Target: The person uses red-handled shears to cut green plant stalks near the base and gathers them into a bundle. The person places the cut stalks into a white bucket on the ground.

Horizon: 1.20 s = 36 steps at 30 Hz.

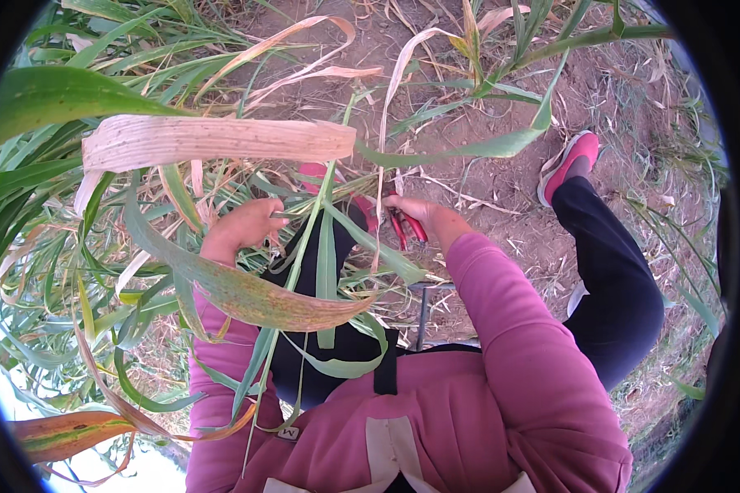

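Leafy plants [66, 103] border brown, litter-strewn soil [489, 174] outdoors.

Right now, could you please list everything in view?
Long leaves: many, green to tan, left, top and centre
Ground: one stretch, brown, upper centre and right
Red-handled tool: one, red, centre
Thin rod: one, dark grey, before the waist
Shoes: two, pink-red, right and centre
Trousers: one pair, black, centre to right
Straps: several, beige, chest
Top: one, pink, lower centre
Left hand: one, bare, left of centre
Right hand: one, bare, centre, grip on the tool
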### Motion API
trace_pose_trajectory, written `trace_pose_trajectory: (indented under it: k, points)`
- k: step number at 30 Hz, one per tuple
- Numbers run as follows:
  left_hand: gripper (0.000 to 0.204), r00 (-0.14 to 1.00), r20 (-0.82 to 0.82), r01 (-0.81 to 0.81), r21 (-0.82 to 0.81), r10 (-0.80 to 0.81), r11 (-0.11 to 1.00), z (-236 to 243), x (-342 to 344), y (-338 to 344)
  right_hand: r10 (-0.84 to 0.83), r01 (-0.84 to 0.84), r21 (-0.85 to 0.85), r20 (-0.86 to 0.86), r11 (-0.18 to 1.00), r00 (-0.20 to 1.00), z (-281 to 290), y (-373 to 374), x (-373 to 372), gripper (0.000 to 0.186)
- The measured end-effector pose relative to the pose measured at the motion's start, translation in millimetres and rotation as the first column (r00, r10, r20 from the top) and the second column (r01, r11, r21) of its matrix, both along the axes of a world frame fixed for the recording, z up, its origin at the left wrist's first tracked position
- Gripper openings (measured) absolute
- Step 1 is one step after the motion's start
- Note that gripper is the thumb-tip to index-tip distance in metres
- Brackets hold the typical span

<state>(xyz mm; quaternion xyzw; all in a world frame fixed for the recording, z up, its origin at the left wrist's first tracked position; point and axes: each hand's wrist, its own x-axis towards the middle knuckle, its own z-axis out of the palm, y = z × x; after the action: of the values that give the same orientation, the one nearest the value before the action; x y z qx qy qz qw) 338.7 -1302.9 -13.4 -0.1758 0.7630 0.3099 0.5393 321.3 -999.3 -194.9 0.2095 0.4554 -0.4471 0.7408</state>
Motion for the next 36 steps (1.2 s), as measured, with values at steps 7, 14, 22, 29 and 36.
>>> trace_pose_trajectory:
  k: [7,14,22,29,36]
  points:
    - [0.027,0.994,0.039,0.105,-0.059,-0.103,0.993,4.1,-5.5,8.4,-0.184,0.172,-0.066,-0.253,0.983,0.95,-47.0,-4.4,8.2,0.023]
    - [0.029,0.998,0.007,0.066,-0.154,-0.066,0.986,16.5,-7.6,2.8,-0.037,0.067,0.041,-0.504,0.997,0.863,-6.5,-4.5,2.3,0.022]
    - [0.047,0.849,-0.193,-0.367,0.454,0.492,0.812,-14.1,3.6,12.1,-0.478,0.547,0.199,-0.306,0.814,0.823,16.0,136.7,12.9,0.028]
    - [0.027,0.547,-0.767,0.466,-0.054,-0.336,0.883,36.6,-86.5,245.5,-0.592,0.683,0.062,-0.445,0.728,0.672,16.7,192.1,-4.5,0.031]
    - [0.016,-0.084,-0.793,0.353,-0.59,-0.604,0.726,5.9,-153.3,315.8,-0.502,0.612,0.064,-0.508,0.789,0.7,17.8,172.8,-25.3,0.04]
